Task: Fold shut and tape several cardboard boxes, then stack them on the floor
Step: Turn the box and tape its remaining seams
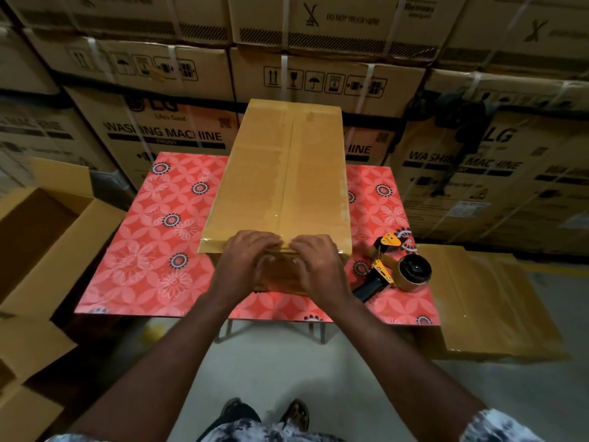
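Sealing step, judged nearly complete. Cardboard box (287, 173) stands mid-table (143, 250). At its 6 o'clock edge, left hand (251, 253) and right hand (315, 260), fingers spread, press the tape end down. Tape dispenser (395, 269) lies at 4 o'clock. Next: probably gripping both sides to lift.

Tan box (280, 173), red floral tabletop (153, 237)

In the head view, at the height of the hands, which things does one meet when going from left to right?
From the left: open box on the floor → left hand → right hand → tape dispenser → closed box on the floor.
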The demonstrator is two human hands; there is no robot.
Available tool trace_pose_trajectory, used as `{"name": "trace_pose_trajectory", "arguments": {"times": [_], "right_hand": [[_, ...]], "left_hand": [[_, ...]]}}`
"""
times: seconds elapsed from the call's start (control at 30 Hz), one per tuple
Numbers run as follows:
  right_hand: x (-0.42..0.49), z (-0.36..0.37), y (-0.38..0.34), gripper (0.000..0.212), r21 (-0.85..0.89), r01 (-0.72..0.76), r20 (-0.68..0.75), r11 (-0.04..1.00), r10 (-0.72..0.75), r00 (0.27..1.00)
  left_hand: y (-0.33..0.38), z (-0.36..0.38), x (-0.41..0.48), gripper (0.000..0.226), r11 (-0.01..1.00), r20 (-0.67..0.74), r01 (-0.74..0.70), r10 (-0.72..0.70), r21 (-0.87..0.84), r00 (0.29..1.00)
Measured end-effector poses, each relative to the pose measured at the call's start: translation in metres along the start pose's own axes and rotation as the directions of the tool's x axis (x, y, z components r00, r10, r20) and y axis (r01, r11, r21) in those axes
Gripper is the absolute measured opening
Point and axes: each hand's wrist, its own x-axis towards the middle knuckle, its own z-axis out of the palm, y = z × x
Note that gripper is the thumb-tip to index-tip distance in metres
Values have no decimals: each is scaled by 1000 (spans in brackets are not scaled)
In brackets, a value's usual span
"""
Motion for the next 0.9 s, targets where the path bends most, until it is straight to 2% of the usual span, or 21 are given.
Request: {"name": "trace_pose_trajectory", "arguments": {"times": [0.17,0.27,0.4,0.5,0.6,0.7,0.8,0.9], "right_hand": [[23,9,-16,13,47,1,32,999,-2,999],[16,17,-18,17,20,-30,17,999,30,999],[5,17,-19,34,-21,-36,25,999,37,999],[16,15,-30,28,-52,-43,14,998,44,999],[37,20,-44,17,-22,-37,11,999,37,999],[45,32,-50,20,-24,-77,53,997,78,996],[34,37,-47,27,-58,-69,78,996,73,994],[27,36,-45,35,-75,-40,97,996,47,994]], "left_hand": [[-5,-10,2,22,999,-25,24,-23,39,999],[-12,-14,-2,22,999,-26,35,-34,34,999],[-9,-15,-2,31,998,-1,63,-63,9,998],[-9,-20,-3,40,999,21,48,-48,8,999],[-18,-30,-1,21,998,-21,45,-45,37,999],[-39,-39,-4,14,994,-53,87,-84,58,995],[-48,-39,-13,22,994,-39,89,-86,63,995],[-50,-39,-18,42,996,12,81,-82,30,997]]}}
